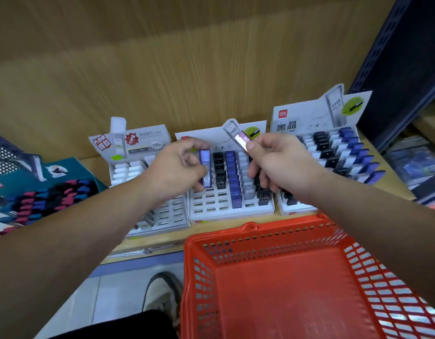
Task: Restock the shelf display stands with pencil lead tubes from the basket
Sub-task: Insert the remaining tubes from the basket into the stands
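Observation:
My left hand (179,167) pinches a purple-capped lead tube (205,167) upright over the left columns of the middle display stand (211,209). My right hand (275,162) holds several tubes; one with a white cap and purple label (243,141) sticks up between thumb and forefinger, and dark ones poke out below the palm. The middle stand has black, purple and white tubes in its right columns and open slots at its front left. The red basket (236,243) sits below the shelf edge, and its visible floor shows no tubes.
A white-tube stand (170,216) stands at the left and a fuller stand (346,152) at the right. A teal box of pink, blue and black tubes (40,199) lies far left. A dark shelf upright (394,69) rises at right. My shoe (162,294) shows below.

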